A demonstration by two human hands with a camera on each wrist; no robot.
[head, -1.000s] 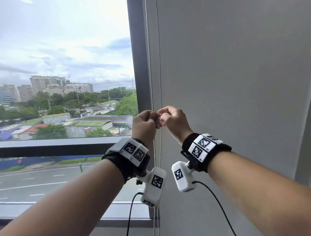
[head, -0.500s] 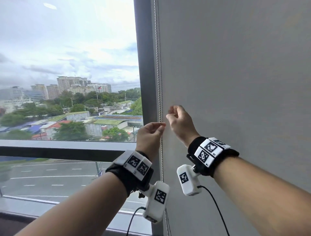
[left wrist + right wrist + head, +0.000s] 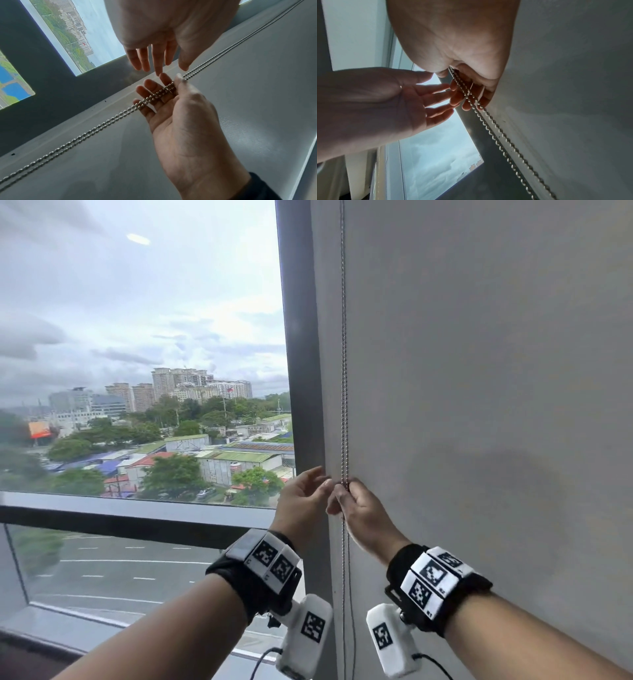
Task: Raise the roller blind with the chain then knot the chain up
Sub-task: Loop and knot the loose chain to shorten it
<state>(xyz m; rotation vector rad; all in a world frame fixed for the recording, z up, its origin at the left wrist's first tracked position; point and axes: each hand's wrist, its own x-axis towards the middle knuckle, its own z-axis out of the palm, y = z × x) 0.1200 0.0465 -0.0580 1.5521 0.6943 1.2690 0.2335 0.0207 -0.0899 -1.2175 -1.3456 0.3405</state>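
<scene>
1. Against the grey roller blind (image 3: pixel 479 405), beside the window frame (image 3: pixel 301 371), the bead chain (image 3: pixel 344 371) hangs in two strands
2. Our right hand (image 3: pixel 363 515) pinches both strands, thumb over fingers
3. Our left hand (image 3: pixel 301 505) hovers alongside, fingers spread, holding nothing

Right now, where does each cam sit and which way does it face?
Head: on the head, facing the blind and window; shows both forearms, left hand, right hand.
Left wrist: under the left wrist, looking along its open fingers toward the right hand gripping the chain.
Right wrist: under the right wrist, looking up the chain; left hand alongside.
Shared: chain, both hands.
</scene>
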